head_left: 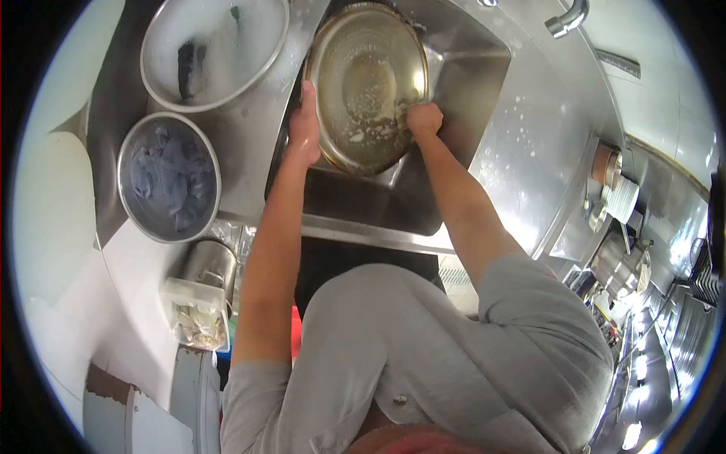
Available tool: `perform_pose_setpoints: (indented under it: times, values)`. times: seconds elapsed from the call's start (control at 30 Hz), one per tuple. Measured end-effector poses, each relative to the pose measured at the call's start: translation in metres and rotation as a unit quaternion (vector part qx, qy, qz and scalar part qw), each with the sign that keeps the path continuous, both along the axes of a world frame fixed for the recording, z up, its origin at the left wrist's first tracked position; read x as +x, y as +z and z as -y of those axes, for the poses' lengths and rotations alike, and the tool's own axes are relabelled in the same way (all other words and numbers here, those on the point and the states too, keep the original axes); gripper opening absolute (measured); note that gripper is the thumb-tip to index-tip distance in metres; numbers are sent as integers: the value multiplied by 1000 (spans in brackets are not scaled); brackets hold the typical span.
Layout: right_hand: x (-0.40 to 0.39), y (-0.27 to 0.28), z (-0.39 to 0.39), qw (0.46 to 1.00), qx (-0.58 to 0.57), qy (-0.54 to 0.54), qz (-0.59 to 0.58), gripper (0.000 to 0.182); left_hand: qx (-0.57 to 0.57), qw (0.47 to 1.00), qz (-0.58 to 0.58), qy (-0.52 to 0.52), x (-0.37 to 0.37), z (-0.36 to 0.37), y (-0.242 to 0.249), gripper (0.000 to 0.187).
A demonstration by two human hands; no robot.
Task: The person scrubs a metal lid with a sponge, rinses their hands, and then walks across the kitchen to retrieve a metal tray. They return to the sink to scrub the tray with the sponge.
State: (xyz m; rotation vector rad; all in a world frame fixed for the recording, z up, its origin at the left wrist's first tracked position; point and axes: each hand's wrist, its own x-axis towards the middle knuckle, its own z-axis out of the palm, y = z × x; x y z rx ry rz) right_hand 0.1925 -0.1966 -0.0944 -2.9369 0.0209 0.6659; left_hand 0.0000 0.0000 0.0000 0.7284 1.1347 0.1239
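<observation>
Kitchen wash station, brushed stainless steel counter (pixel 522 159) around a deep rectangular stainless steel sink (pixel 473 94), curved chrome tap (pixel 569 21) off to the right. Round, amber-brown, shallow metal pan (pixel 367 79) sits over the upper-left part of the sink; could be a lid, can't tell. White suds on its face, mostly in the lower half.

Left hand (pixel 304 136): against the pan's left edge, thumb laid along the rim, other fingers hidden, so can't tell how far they wrap under. Right hand (pixel 425 119): curled into a fist at the lower-right edge of the pan. Can't tell whether it pinches a pad or just the edge; suds cover that spot.

Left of the sink: large round steel bowl (pixel 198 108) of cloudy, foamy water with dark items in it, and below it a smaller round steel bowl (pixel 218 174) holding grey-blue cloth (pixel 172 178).

Handling, my read: wet soapy metal will slip, so brace firmly from the left and hold the tilt constant. Even pressure on the right, overlapping strokes from centre to rim. Rim groove deserves its own pass. Drips should fall inside the sink.
</observation>
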Motion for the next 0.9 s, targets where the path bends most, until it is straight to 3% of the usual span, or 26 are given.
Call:
perform_pose_setpoints:
  times: [0.07,0.17,0.23,0.37,0.43,0.5,0.6,0.67,0.73,0.8,0.83,0.9]
  values:
    - [-28,12,15,999,-17,-22,-25,28,-25,1000,-14,-13,-3,0,0,90]
    - [-78,23,10,987,24,-146,-70,32,-22,999,26,-9,-7,-10,14,90]
    - [-107,39,7,972,42,-196,-123,27,-22,999,21,-14,-3,-7,13,98]
    - [-143,62,-18,935,106,-243,-238,22,-28,999,16,-25,-5,-9,2,97]
    - [-157,66,-32,930,158,-258,-211,19,-16,999,23,-28,-6,-10,1,97]
    - [-162,81,-46,891,189,-365,-196,12,-30,999,15,-21,-5,-10,0,98]
    - [-168,92,-55,890,233,-325,-220,11,-57,997,35,-38,-5,-14,-4,96]
    - [-159,79,-40,927,215,-173,-256,17,-69,995,56,-43,-9,-12,-7,95]
    - [-143,81,-30,931,241,-124,-244,24,-68,994,77,-30,-9,-12,-4,95]
    - [-129,89,-28,913,313,-180,-189,29,-32,999,-9,-18,-5,-12,-7,95]
    - [-133,104,-34,928,325,-103,-153,29,-16,998,-53,-14,-4,-12,-6,96]
    - [-147,130,-43,935,342,53,-74,30,-23,999,-23,-8,-5,-11,0,92]
